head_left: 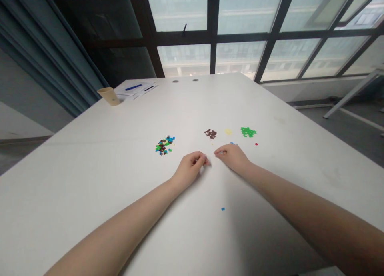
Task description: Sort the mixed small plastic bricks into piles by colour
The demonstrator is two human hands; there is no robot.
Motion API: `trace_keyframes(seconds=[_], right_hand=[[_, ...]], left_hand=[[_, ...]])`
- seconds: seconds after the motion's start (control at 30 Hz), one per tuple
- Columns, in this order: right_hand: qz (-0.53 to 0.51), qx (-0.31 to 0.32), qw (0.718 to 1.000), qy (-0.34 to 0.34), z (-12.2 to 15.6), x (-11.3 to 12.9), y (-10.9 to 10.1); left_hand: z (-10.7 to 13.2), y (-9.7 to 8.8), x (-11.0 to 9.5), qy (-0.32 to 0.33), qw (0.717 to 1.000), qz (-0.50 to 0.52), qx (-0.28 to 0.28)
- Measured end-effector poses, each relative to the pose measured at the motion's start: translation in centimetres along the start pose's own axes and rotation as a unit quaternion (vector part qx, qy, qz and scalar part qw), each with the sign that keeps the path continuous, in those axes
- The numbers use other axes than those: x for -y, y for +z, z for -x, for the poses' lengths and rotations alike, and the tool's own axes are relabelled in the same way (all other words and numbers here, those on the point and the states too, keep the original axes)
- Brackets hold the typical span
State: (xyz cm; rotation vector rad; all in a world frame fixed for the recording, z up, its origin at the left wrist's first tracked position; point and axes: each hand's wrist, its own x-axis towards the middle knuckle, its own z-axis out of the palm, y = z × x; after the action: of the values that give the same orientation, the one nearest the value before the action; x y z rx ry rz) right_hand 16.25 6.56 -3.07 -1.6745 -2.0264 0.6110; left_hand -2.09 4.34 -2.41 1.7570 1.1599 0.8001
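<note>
1. White worktop point(90, 196), running from the near edge toward the window.
2. Paper cup point(108, 96), tilted-looking, at the far left edge, just beside loose papers point(136, 91) bearing a blue pen point(133, 87).
3. Mixed pile of small plastic bricks point(165, 145): blue, green, brown, some pale.
4. Left hand point(189, 169): fingers curled, fingertips drawn together at the pile's near right; any piece held is too small to tell.
5. Brown bricks point(210, 133), sorted, ahead of both hands.
6. Single blue brick point(223, 209), alone, nearer the person.
7. Right hand point(233, 157): thumb and forefinger pinched together, contents unclear, just beside the left hand.
8. Yellow bricks point(228, 131), small cluster.
9. Green bricks point(248, 132), sorted, with a single red brick point(256, 144) just beyond.
</note>
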Motion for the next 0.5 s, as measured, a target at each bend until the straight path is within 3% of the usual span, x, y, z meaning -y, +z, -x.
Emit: trace_keyframes(seconds=[0.5], right_hand=[[0.089, 0.030, 0.992, -0.083, 2.4, 0.4, -0.2]], left_hand=[[-0.1, 0.1, 0.6, -0.007, 1.000, -0.005, 0.003]])
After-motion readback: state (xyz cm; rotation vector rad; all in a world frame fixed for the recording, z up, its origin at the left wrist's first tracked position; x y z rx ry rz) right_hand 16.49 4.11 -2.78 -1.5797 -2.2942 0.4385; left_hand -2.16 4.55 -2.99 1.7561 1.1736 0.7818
